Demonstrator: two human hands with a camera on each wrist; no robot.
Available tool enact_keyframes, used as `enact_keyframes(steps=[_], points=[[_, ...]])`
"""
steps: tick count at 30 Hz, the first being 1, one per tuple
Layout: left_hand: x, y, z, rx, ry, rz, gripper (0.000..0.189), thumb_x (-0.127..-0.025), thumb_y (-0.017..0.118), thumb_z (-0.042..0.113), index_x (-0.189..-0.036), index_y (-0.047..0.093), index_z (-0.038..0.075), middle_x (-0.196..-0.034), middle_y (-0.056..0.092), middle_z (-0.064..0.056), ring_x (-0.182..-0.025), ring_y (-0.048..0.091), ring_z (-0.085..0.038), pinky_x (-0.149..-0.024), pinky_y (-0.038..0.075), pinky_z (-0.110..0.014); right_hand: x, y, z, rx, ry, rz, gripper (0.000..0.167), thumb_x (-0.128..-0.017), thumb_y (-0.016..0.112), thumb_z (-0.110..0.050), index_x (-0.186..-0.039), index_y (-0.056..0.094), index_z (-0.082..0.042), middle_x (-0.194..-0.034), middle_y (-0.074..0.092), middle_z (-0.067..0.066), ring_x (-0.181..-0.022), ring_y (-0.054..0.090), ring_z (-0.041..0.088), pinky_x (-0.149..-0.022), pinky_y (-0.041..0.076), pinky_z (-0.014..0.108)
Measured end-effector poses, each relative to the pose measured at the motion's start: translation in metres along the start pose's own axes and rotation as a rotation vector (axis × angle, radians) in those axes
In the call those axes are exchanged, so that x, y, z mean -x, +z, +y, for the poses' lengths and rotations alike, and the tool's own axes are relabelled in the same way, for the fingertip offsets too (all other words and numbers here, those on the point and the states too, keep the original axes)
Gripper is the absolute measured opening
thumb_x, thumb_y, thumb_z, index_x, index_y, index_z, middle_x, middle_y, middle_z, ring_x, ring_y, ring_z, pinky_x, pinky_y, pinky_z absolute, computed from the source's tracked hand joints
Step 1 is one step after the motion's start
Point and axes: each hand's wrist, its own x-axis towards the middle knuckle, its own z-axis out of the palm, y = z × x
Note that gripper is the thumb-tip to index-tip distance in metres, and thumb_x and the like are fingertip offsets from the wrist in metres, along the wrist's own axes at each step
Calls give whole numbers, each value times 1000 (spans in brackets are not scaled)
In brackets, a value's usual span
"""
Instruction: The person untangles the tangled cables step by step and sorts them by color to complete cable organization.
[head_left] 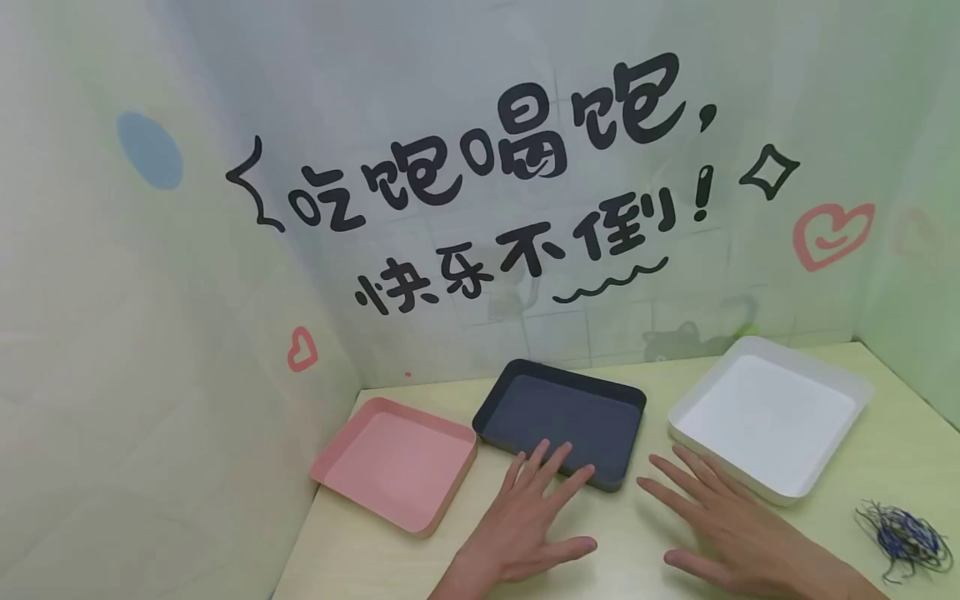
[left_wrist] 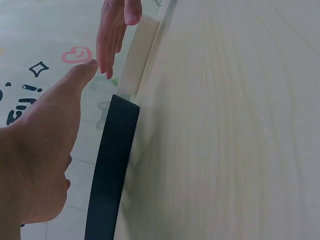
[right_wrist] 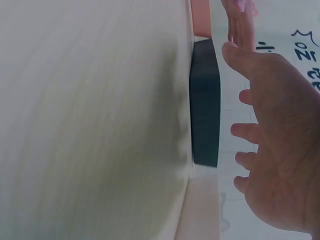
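My left hand point(head_left: 528, 521) hovers palm down with fingers spread, its fingertips overlapping the front edge of the dark blue tray point(head_left: 570, 421) in the head view. To its right, my right hand point(head_left: 723, 525) is also spread, between that tray and the white tray point(head_left: 772, 421). Neither hand holds anything. In the left wrist view the left hand point(left_wrist: 55, 135) is raised over the table beside the dark tray's wall point(left_wrist: 112, 165). The right wrist view has the right hand point(right_wrist: 285, 135) above the table, fingers apart, near the dark tray point(right_wrist: 205, 105).
A pink tray point(head_left: 405, 467) stands at the left of the pale wooden table point(head_left: 352, 550). At the right edge lies a tangled bundle of dark blue and grey strings point(head_left: 903, 537). Behind the trays hangs a printed curtain point(head_left: 450, 67) with black lettering.
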Motion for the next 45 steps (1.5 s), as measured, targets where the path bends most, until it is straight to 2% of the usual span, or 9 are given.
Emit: enact_keyframes(steps=[9,18,24,28,31,36,38,42,45], points=[[-44,5,45,-55,131,8,84,-111,50,76,-180,13,46,-191,19,3,-178,24,-31,-138,38,-59,46,-36,25,-54,120,1,100,-86,93,-59,-169,51,-21,-189,10,-19,-178,-7,4,-142,-10,20],[-96,14,96,-83,244,-24,85,-111,46,78,-181,15,42,-191,19,5,-179,20,-22,-141,35,-47,96,-70,69,-32,204,92,86,-99,76,-69,-164,56,-15,-184,17,-24,-175,0,-2,-143,-7,23],[-124,27,127,2,329,-4,84,-113,53,70,-181,20,33,-188,26,6,-176,26,-16,-142,30,-33,134,-72,91,17,370,80,87,-100,84,-46,-172,46,-16,-183,40,13,-178,-1,8,-148,-7,46],[-137,40,147,46,413,35,84,-113,61,62,-179,26,24,-184,35,1,-173,31,-13,-141,25,-24,149,-68,108,12,361,167,75,-102,82,-48,-162,59,-9,-159,62,23,-169,8,-11,-143,3,20],[-147,49,162,134,434,-11,86,-112,65,57,-180,26,19,-185,33,2,-172,29,-6,-138,22,-16,154,-66,116,-20,357,212,72,-95,90,-43,-152,67,-4,-137,71,27,-156,13,-26,-131,6,2],[-166,62,193,273,333,-158,94,-112,65,57,-182,13,22,-187,22,12,-170,21,5,-131,26,-7,163,-65,115,-72,466,131,68,-89,95,-21,-145,66,3,-126,70,36,-146,13,-33,-122,1,-6],[-175,65,206,286,281,-202,97,-111,65,59,-182,10,23,-187,20,15,-168,20,8,-129,28,-5,166,-67,114,-75,541,69,63,-89,95,-20,-141,67,2,-129,72,35,-147,29,-26,-116,1,-9],[-192,72,229,255,211,-269,100,-109,64,64,-182,7,25,-184,19,19,-165,21,12,-125,30,-3,166,-74,115,-68,680,-61,54,-90,96,-27,-131,72,0,-122,78,28,-102,52,-22,-90,50,5],[-200,78,240,222,186,-294,102,-108,63,66,-181,5,25,-183,18,20,-163,23,13,-122,31,-2,165,-79,114,-105,732,-128,52,-89,97,-25,-126,75,3,-106,81,18,-83,49,-22,-60,52,19]])
